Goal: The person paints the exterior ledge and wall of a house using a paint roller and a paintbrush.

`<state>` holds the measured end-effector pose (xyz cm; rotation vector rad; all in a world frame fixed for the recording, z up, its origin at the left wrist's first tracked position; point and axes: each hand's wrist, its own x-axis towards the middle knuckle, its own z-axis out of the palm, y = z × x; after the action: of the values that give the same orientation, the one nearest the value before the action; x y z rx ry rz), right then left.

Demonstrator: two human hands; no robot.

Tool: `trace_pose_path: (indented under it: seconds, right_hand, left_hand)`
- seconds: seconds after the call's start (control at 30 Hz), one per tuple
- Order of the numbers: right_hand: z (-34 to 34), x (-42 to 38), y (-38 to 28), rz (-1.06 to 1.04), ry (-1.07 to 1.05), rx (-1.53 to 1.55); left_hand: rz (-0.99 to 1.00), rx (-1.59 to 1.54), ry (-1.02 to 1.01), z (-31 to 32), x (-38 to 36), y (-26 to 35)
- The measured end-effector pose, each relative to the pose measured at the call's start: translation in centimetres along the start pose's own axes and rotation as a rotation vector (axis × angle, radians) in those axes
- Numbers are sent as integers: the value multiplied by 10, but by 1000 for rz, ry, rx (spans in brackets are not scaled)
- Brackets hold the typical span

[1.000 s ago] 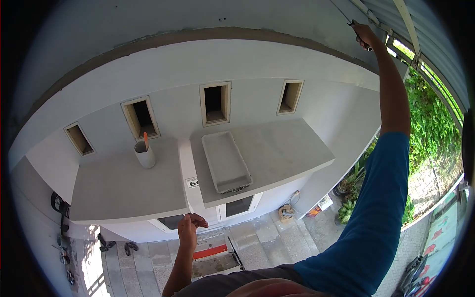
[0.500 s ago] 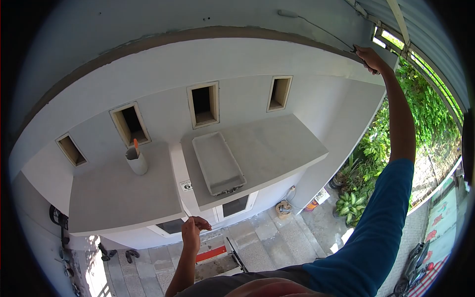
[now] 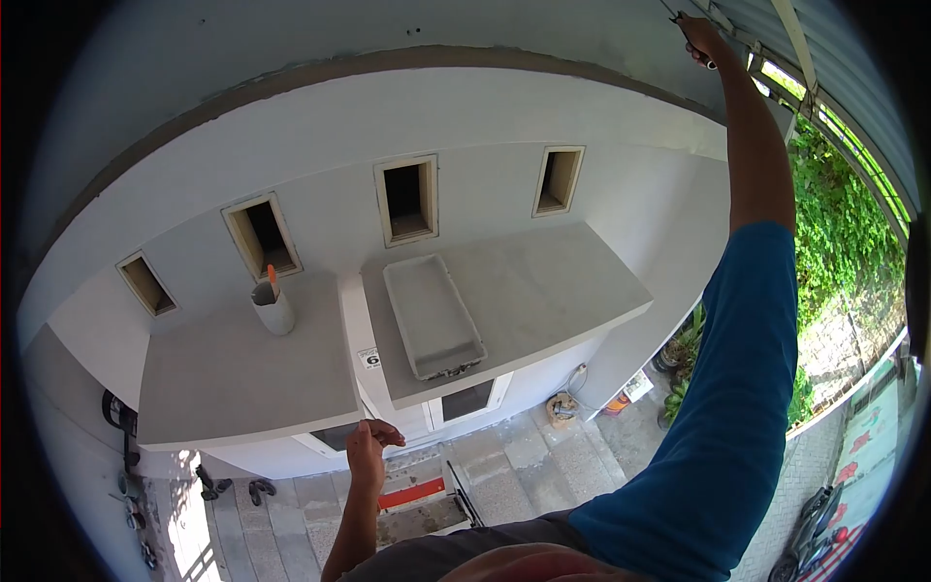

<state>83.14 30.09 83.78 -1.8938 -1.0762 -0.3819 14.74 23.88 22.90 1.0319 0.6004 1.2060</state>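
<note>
My right hand (image 3: 704, 41) is stretched to the upper right of the frame, fingers wrapped tight around a tool handle (image 3: 700, 50) whose tip presses the grey wall strip (image 3: 388, 60) under the roof edge. My left hand (image 3: 367, 448) hangs low at bottom centre, fingers loosely curled, holding nothing. I judge the risk is overreaching: leaning that far could cost me balance, or the tool could slip and drop toward the tray (image 3: 432, 315) and ledge (image 3: 543, 291) below.
</note>
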Motion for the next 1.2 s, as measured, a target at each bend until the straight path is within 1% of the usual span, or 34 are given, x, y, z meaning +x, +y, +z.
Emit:
trace_pose_path:
  seconds: [0.03,0.1,0.23,0.3,0.33,0.4,0.43,0.5,0.53,0.6,0.7,0.73,0.77,0.83,0.9,0.93,1.0,1.13,1.2]
  right_hand:
    - [1,-2,6,3,-4,4]
    - [-6,-5,14,88,-49,-70]
    - [-28,-60,46,89,-110,-69]
    - [-40,-80,63,166,-259,-159]
    - [-48,-95,65,171,-253,-166]
    - [-57,-120,70,138,-356,-277]
    - [-58,-128,71,141,-351,-280]
    - [-56,-138,76,106,-411,-380]
    - [-55,-140,80,110,-408,-380]
    - [-46,-142,88,69,-347,-275]
    - [-28,-124,96,96,-296,-189]
    - [-22,-111,92,97,-259,-158]
    - [-15,-98,87,95,-266,-154]
    - [-5,-72,61,131,-98,-63]
    - [5,-39,37,179,-42,28]
    - [8,-34,29,181,-49,33]
    - [9,-26,16,94,7,196]
    - [0,-4,20,126,19,176]
    - [-4,2,24,156,-45,115]
  left_hand:
    - [-2,5,3,-3,-2,1]
    - [8,3,0,-6,0,3]
    - [-4,-13,-14,-8,-2,4]
    - [6,-4,-36,-6,-4,5]
    - [2,-7,-45,-6,-5,4]
    - [-11,-13,-49,-6,-5,1]
    - [-12,-15,-55,-5,-5,-1]
    - [-10,-13,-83,-3,-4,-1]
    - [-10,-12,-87,-2,-3,-1]
    - [-20,-26,-69,-2,-3,-1]
    - [-11,-31,-61,-4,-2,-3]
    - [-7,-31,-55,-4,-1,-3]
    - [-9,-21,-45,-5,-1,-4]
    - [-16,-4,-27,-10,-1,-1]
    - [-1,-17,-20,-10,0,-1]
    - [-3,-12,-13,-9,0,0]
    - [24,2,8,-8,1,5]
    - [64,10,15,-11,-3,10]
    - [54,8,38,-15,-5,9]
